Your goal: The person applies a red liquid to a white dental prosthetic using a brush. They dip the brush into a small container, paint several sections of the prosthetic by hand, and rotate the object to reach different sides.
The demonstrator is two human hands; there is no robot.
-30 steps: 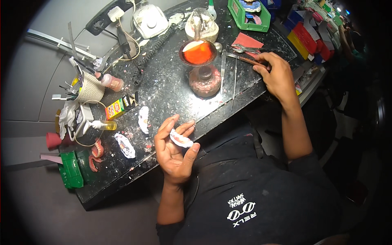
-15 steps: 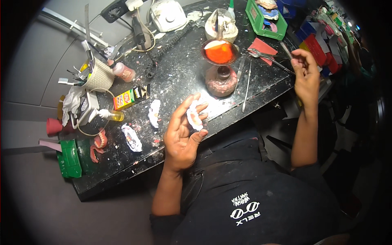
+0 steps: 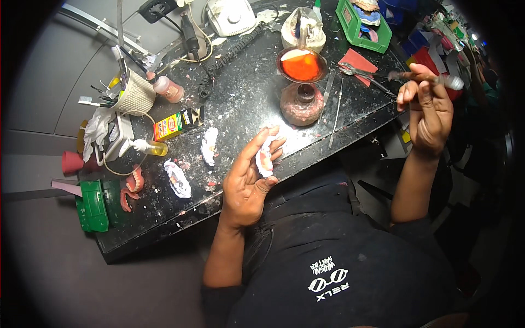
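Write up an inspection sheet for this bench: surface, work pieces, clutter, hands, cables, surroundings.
Surface: black bench, strewn with white and pink scraps.
Work pieces: white crescent-shaped dental piece, pink inside; slim tool, blurred.
Clutter: two similar pieces, pink dentures, woven cup, yellow-and-black box, pan of orange-red material above round vessel.
Hands: left hand grips the dental piece; right hand holds the tool.
Cables: black coiled cable on bench; black power strip at upper left.
Surroundings: grey wall at left; coloured bins at right.

The left hand [image 3: 245, 197] holds a white-and-pink moulded piece [image 3: 264, 157] near the black bench [image 3: 240, 82], the right hand [image 3: 429, 120] grips a blurred tool [image 3: 453, 82], and a dish [image 3: 324, 66] of orange-red material [image 3: 302, 68] sits above a rounded burner [image 3: 302, 108].
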